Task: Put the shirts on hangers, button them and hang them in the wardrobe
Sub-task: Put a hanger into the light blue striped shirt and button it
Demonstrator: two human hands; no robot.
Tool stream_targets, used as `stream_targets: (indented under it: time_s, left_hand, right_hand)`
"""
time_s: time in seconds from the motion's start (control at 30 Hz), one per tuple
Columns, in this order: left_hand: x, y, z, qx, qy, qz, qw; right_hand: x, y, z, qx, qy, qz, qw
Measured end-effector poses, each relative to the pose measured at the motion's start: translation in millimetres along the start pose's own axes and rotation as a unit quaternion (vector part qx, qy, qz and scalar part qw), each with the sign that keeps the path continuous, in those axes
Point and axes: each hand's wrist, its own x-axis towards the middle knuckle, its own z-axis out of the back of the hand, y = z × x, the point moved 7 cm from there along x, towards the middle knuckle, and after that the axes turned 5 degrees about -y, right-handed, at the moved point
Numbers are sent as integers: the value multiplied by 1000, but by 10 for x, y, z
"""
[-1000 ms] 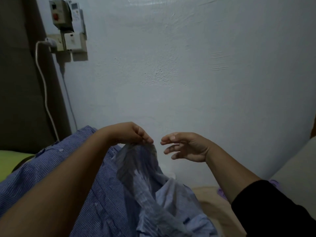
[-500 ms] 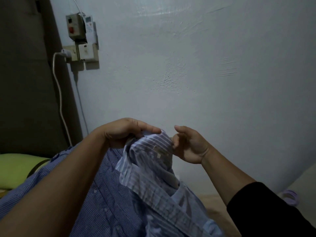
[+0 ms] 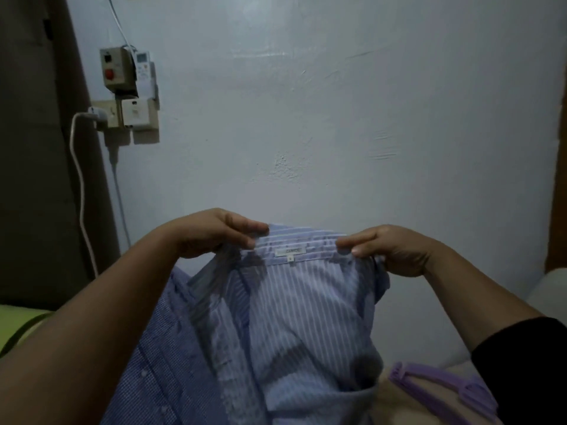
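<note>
Both my left hand (image 3: 214,237) and right hand (image 3: 389,250) pinch the striped shirt (image 3: 306,305) by its collar, held up before the wall; light, limp cloth, so collar ends look the best grip.

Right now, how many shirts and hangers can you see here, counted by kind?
Shirts: 2, a striped shirt held up by the collar in the left hand and right hand, and a checked shirt lying under it.
Hangers: 1, a purple hanger at lower right.
Total: 3
</note>
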Motion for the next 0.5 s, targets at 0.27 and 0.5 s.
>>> stream_targets:
  time_s: [0.27,0.5]
  left_hand:
    - [205,-455,-645,122,-51,-110,985]
    - [82,-515,-1194,313,-5,-89,946]
  right_hand:
    - [-563,506,903,-230,-173,38,957]
    - [-1004,566,1016,-469,-194,58,859]
